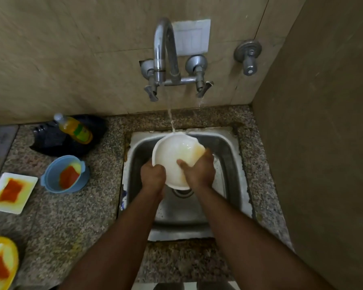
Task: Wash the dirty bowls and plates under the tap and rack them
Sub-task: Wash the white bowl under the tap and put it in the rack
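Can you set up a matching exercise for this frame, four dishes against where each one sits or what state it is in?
Things:
1. white bowl
2. blue bowl
3. white square plate
4. yellow plate

Places or states:
A. cut off by the frame's lower left corner, red residue on it
B. held in both hands over the sink, under running water
C. on the counter nearest the sink, red residue inside
D. flat at the left edge of the counter, red smear in its middle

Pairs: 1-B, 2-C, 3-D, 4-A

Glossy white plastic bowl (172, 151), dull brushed steel sink (228, 147), shiny chrome tap (164, 47), rough speckled granite counter (76, 216)
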The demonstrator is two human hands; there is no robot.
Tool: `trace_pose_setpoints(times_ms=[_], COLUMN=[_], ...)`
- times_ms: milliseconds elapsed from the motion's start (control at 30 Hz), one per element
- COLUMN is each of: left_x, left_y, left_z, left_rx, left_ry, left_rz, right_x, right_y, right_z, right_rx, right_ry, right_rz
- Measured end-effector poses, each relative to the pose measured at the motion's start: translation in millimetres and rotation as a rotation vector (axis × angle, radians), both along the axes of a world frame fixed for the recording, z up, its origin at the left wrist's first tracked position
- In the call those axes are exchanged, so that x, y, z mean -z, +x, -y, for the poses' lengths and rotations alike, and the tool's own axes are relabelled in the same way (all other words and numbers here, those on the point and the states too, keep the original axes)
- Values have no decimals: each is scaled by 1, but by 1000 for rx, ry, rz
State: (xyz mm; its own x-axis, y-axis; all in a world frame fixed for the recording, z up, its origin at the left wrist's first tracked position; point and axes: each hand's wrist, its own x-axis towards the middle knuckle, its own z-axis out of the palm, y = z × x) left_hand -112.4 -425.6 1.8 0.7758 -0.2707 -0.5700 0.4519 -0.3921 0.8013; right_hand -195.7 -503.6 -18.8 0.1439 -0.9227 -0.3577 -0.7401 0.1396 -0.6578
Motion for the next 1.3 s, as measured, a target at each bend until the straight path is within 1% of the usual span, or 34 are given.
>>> trace_pose_setpoints(times_ms=[67,167,233,300,400,467,533,633,700,767,833,900,967,1000,1067,1133,1200,1267,1300], left_x=[1,-5,-9,-12,-17,-15,-13,-5,1,4,3,-2,-8,-9,-7,-2,-1,-6,-10], left_y=[4,-4,-8,-6,0,-3,-10,-11,-8,-5,-3,0,4,5,7,9,11,20,25], left_z=[-10,-18,-18,-17,-20,-21,-20,-16,-16,-14,-12,-12,-17,-20,-26,-28,-32,-38,-41], left_rx=[10,88,85,47,35,79,114,138,109,93,105,117,156,189,226,207,180,173,175], left_ry=[0,35,38,8,-4,9,15,46,51,78,111,152,188,207,231,237,233,205,199], left_rz=[-26,-23,-2,-6,-29,-51,-53,2,12,49,110,165,204,219,228,221,259,288,272], right_x=[3,-2,-4,-4,-3,2,6,7,9,9,11,17,25,27,34,40,43,50,52], right_y=[-3,5,11,18,14,8,7,13,17,19,18,16,11,11,17,31,46,44,37], right_z=[-7,9,19,15,-2,5,22,26,14,-3,-19,-31,-37,-36,-31,-23,-18,-14,-8], right_rx=[-33,13,0,-69,-186,-120,-36,-68,-160,-389,-634,-791,-889,-936,-999,-980,-972,-1067,-1163], right_ry=[73,98,76,71,122,132,94,15,11,51,195,289,277,254,190,134,71,-145,-257], right_rz=[-16,-197,-285,-309,-273,-256,-299,-397,-393,-434,-454,-360,-216,-178,-186,-201,-138,-59,-20])
